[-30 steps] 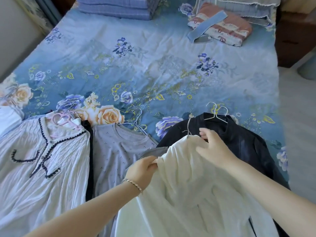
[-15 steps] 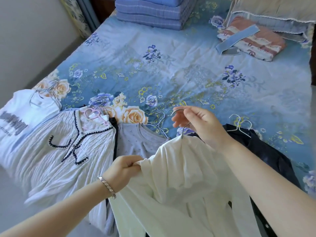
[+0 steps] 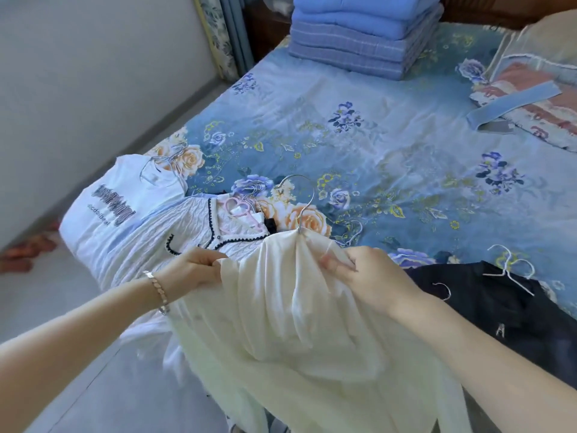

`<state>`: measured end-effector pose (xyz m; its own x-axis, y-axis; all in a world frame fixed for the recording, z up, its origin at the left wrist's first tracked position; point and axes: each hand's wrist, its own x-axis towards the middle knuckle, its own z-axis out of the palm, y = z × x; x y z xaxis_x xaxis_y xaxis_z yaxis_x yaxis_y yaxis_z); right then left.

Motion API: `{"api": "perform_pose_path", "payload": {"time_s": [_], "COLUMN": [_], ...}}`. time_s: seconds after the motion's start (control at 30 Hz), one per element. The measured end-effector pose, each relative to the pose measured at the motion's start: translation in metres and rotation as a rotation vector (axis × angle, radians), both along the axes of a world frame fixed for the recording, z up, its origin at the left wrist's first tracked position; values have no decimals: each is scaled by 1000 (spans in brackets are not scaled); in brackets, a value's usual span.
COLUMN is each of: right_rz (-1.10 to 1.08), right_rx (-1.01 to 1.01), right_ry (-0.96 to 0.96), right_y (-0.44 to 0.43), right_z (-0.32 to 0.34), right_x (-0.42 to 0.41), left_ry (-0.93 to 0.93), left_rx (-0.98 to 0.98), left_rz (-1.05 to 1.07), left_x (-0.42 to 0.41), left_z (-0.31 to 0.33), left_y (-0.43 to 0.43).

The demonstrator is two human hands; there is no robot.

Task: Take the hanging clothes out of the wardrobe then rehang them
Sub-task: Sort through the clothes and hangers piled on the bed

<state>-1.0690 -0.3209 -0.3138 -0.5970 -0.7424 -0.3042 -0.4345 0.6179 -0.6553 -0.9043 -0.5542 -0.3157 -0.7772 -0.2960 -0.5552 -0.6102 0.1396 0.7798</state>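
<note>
Cream garment (image 3: 299,323) on a wire hanger (image 3: 301,203), held over the bed's (image 3: 390,151) near edge, hook pointing away, length trailing toward the person.

Left hand (image 3: 193,270) pinches its left shoulder; right hand (image 3: 371,276) is closed on bunched fabric below the hook. Half a second ago the right hand gripped the hook itself; now it sits lower.

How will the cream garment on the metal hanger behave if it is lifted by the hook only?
The cream garment looks thin and floppy: it bunches into folds between the left hand and right hand. It would probably drape straight down. It may slide on the smooth hanger hook, since the fabric gathers loosely near the neck.
</note>
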Motion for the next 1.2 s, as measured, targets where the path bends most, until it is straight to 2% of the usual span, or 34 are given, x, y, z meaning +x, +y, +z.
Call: {"api": "perform_pose_path", "payload": {"time_s": [0.27,0.3,0.4,0.5,0.57,0.73,0.93,1.03,1.13,1.2], "right_rz": [-138,-151,-231,-289,-311,-316,-371,-357,-345,-310], "right_rx": [81,105,171,255,286,416,500,528,581,625], "right_ry": [230,271,350,371,410,343,348,343,317,222], "right_y": [-96,-106,-137,-166,-179,-208,-234,-231,-226,-221], "right_z": [-68,-79,-110,-148,-176,-221,-230,-229,-224,-216], "right_x": [23,22,16,5,-2,-8,-13,-10,-4,0], "left_ry": [-103,-123,-314,-416,-432,-377,-473,-456,-413,-383], "left_rx": [-136,-178,-485,-640,-722,-874,-888,-921,-840,-806], "left_rz": [-52,-42,-137,-245,-292,-368,-511,-430,-467,-478], "left_x": [-16,-22,-44,-67,-86,-131,-160,-166,-160,-153], "left_z": [-82,-99,-160,-214,-241,-300,-346,-349,-343,-333], "left_y": [-115,-136,-209,-271,-298,-338,-360,-361,-366,-368]}}
